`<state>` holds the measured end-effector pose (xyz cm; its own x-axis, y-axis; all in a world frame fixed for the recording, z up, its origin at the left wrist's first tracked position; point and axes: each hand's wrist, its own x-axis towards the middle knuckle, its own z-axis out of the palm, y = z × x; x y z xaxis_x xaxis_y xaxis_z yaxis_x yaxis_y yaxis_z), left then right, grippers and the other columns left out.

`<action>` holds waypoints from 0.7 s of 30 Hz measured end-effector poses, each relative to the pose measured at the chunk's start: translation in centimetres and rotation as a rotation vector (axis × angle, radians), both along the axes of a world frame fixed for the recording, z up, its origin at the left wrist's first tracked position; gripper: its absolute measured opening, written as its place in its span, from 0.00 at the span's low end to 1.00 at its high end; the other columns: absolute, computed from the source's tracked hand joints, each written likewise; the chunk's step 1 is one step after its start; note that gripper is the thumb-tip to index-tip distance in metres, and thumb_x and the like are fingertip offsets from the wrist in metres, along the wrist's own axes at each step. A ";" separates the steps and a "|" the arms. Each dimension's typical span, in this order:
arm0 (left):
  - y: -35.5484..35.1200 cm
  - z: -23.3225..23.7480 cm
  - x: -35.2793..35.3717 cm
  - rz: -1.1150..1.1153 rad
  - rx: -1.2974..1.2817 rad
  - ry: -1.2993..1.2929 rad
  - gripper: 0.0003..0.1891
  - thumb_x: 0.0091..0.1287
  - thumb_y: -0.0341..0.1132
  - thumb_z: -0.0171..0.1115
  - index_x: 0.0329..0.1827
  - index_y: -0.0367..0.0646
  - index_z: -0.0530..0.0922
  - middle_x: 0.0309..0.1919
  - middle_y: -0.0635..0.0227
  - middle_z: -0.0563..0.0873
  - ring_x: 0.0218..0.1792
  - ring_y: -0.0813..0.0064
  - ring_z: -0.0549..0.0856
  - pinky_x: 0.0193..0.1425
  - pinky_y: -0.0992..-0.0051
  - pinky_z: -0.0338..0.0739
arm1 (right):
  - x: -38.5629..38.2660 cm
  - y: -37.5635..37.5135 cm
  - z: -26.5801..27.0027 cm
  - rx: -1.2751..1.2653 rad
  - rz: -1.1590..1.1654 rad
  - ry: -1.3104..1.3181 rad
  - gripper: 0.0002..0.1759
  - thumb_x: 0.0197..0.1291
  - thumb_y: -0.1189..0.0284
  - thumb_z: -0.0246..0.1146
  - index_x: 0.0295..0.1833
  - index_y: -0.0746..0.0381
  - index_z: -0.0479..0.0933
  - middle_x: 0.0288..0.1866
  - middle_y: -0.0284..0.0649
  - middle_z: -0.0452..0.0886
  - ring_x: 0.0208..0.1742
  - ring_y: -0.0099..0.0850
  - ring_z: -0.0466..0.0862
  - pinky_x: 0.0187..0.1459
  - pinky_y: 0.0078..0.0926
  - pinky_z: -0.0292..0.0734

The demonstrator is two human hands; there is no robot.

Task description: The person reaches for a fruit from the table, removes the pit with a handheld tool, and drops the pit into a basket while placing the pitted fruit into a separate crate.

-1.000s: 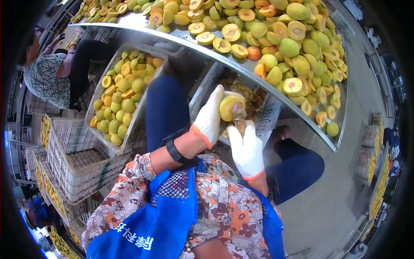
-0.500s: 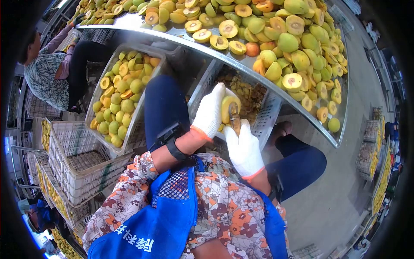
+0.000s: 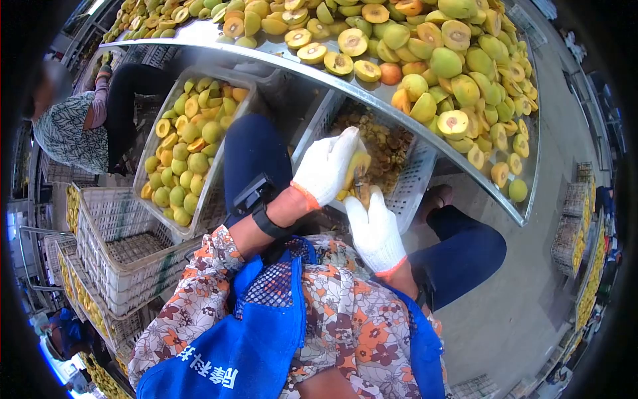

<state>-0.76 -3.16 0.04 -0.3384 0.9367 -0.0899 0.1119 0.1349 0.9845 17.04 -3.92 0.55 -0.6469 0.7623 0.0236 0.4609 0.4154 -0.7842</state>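
My left hand (image 3: 328,166), in a white knit glove, is closed around a yellow peach half (image 3: 359,163), whose cut side is turned toward my right hand. My right hand (image 3: 376,229), gloved too, grips a small pitting tool (image 3: 364,191) with a brown handle; its metal end is at the fruit, partly hidden by the fingers. Below both hands stands a light crate (image 3: 413,193) holding brownish pits and scraps (image 3: 389,149).
A metal table (image 3: 458,163) ahead bears a heap of halved peaches (image 3: 458,86). To the left, a crate (image 3: 141,174) is full of peach halves, with stacked white crates (image 3: 119,276) nearer. Another person (image 3: 73,133) sits at the far left.
My left hand has turned a little and shifted slightly right, tilting the peach half so less of its cut face shows. The tool stays at the fruit. The other person's arm has moved.
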 end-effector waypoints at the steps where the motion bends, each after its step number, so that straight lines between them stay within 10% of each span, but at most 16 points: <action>1: 0.2 -0.3 -0.5 -0.072 -0.046 -0.043 0.32 0.82 0.56 0.41 0.37 0.36 0.85 0.30 0.63 0.87 0.35 0.74 0.83 0.48 0.71 0.78 | 0.4 0.0 -0.6 0.237 0.148 -0.013 0.11 0.73 0.70 0.58 0.54 0.64 0.76 0.46 0.63 0.77 0.38 0.60 0.83 0.33 0.50 0.79; 6: 0.9 -1.0 -0.2 -0.150 -0.230 -0.437 0.32 0.83 0.56 0.38 0.48 0.37 0.85 0.39 0.64 0.88 0.44 0.73 0.85 0.55 0.73 0.78 | 0.6 0.4 -0.5 0.115 0.086 -0.013 0.11 0.73 0.71 0.57 0.55 0.63 0.76 0.50 0.60 0.76 0.40 0.60 0.83 0.38 0.49 0.79; 8: 0.0 0.3 1.9 -0.080 0.119 -0.564 0.30 0.83 0.53 0.38 0.65 0.37 0.78 0.52 0.61 0.86 0.56 0.72 0.83 0.63 0.74 0.75 | 0.6 0.5 -0.7 0.106 0.050 0.003 0.11 0.73 0.70 0.57 0.56 0.62 0.76 0.52 0.60 0.75 0.42 0.59 0.82 0.39 0.49 0.79; 9: -0.8 1.2 1.6 -0.162 0.177 -0.156 0.27 0.82 0.46 0.43 0.75 0.38 0.68 0.61 0.61 0.82 0.63 0.72 0.79 0.68 0.73 0.72 | 0.6 0.5 -0.9 0.107 0.028 0.011 0.12 0.73 0.71 0.58 0.57 0.62 0.76 0.52 0.61 0.75 0.43 0.59 0.82 0.40 0.50 0.79; 12: -1.1 0.9 3.3 -0.019 0.294 0.039 0.19 0.80 0.37 0.49 0.66 0.36 0.75 0.52 0.63 0.84 0.56 0.75 0.82 0.61 0.75 0.76 | 0.4 0.2 -1.2 0.376 0.043 0.024 0.16 0.72 0.72 0.58 0.62 0.63 0.74 0.54 0.65 0.74 0.45 0.61 0.81 0.42 0.53 0.77; 14: -0.5 0.7 1.7 -0.120 0.165 -0.164 0.17 0.80 0.38 0.50 0.61 0.36 0.78 0.46 0.64 0.85 0.51 0.76 0.83 0.57 0.76 0.77 | 0.2 -0.4 -0.2 -0.764 -0.164 0.314 0.08 0.74 0.73 0.57 0.55 0.58 0.70 0.27 0.36 0.71 0.19 0.26 0.70 0.18 0.25 0.64; 21: -0.2 0.0 0.8 -0.234 0.168 -0.251 0.19 0.80 0.44 0.52 0.46 0.37 0.84 0.35 0.66 0.87 0.37 0.79 0.84 0.45 0.77 0.79 | 0.4 -0.2 3.3 -1.427 -0.187 0.558 0.09 0.79 0.63 0.54 0.44 0.55 0.69 0.19 0.27 0.63 0.13 0.16 0.59 0.14 0.19 0.51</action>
<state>0.08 -3.31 0.04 -0.1009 0.9947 0.0182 -0.1273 -0.0311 0.9914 17.44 -4.09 3.85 -0.6996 0.4272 -0.5728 -0.0578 -0.8328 -0.5505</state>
